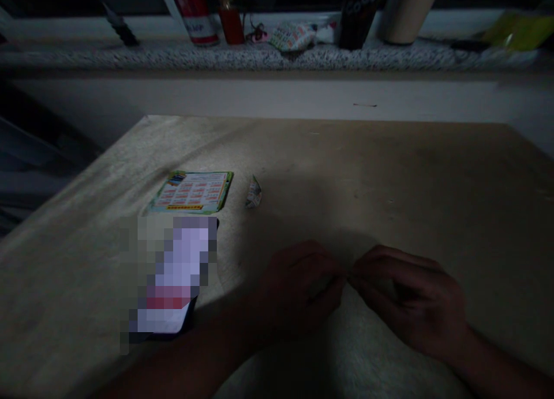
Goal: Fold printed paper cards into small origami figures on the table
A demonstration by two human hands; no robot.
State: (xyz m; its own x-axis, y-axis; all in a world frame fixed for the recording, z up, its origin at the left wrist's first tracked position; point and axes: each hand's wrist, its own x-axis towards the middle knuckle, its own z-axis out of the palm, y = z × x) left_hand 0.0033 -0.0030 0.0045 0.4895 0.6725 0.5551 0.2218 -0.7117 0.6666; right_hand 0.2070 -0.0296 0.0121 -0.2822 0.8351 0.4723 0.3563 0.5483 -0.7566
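Observation:
Over the front middle of the table (311,157), my left hand (303,283) and my right hand (411,298) meet at their fingertips. Both are closed in a pinch, thumb against index finger. Whatever lies between the fingertips is too small and dark to make out. To the left of my left hand lies a phone (186,260) with a lit, blurred screen. Behind the phone is a printed card or small stack of cards (194,191) with a green border. A small folded piece of printed paper (254,192) rests just right of the cards.
A speckled stone windowsill (242,57) runs behind the table. On it stand a red can (197,15), a small red bottle (231,24), a crumpled wrapper (292,37), a dark Coco cup (359,15) and a beige cylinder (407,12). The room is dim.

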